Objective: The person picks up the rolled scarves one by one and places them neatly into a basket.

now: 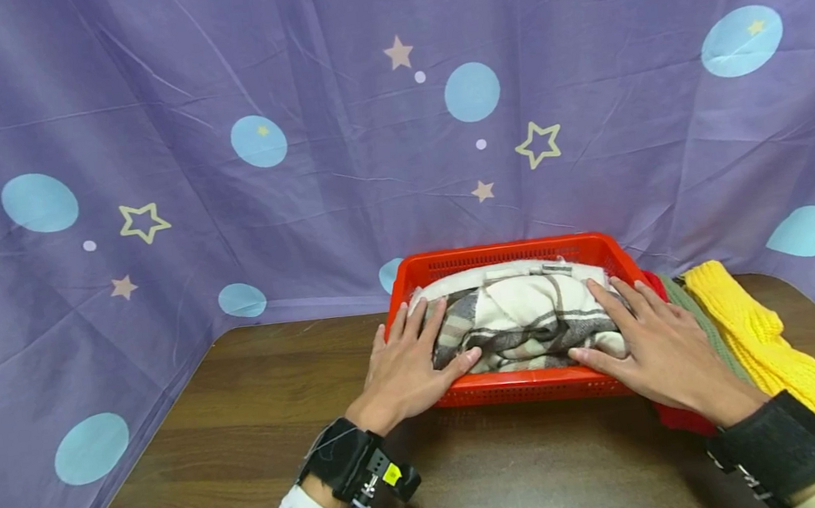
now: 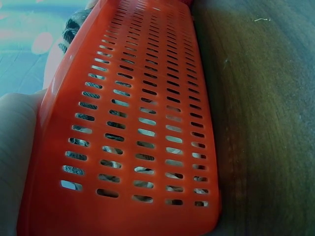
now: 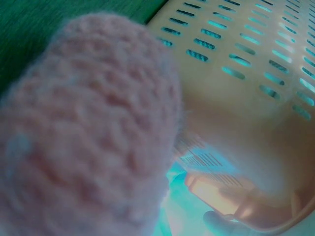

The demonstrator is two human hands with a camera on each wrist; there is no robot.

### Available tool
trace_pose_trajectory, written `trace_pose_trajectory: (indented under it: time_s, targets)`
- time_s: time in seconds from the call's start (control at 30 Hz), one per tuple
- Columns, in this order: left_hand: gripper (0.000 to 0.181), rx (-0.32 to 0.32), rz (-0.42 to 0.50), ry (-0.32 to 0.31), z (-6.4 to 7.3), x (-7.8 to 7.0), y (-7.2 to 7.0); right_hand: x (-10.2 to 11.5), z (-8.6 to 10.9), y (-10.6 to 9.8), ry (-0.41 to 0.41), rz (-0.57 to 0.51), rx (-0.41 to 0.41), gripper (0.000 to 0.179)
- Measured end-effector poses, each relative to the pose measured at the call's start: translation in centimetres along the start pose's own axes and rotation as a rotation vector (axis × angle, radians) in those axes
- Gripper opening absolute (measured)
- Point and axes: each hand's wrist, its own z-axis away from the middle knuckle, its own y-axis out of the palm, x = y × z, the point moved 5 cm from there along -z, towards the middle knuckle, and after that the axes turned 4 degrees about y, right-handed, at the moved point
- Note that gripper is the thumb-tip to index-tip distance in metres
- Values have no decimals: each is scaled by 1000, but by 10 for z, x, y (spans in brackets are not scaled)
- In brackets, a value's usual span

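A red plastic basket with slotted walls stands on the table against the curtain. Inside it lies a bunched plaid scarf in white, grey and brown, filling it nearly to the rim. My left hand lies across the left side of the basket, its spread fingers resting on the scarf's edge. On the opposite side, my right hand rests likewise, fingers spread and straight over rim and scarf. The left wrist view shows the basket's slotted front wall with part of the hand beside its rim.
Right of the basket lie a yellow knitted piece, a green one and a red one, partly hidden by my right arm. A knitted surface looms close in the right wrist view. The purple curtain hangs behind the wooden table.
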Motion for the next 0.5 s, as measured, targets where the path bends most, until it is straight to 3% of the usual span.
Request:
trace_pose_trajectory:
  time_s: [0.5]
  targets:
    - [89,8,8,-4,1,-1,-1,1,1,-1,13,-35,7,103]
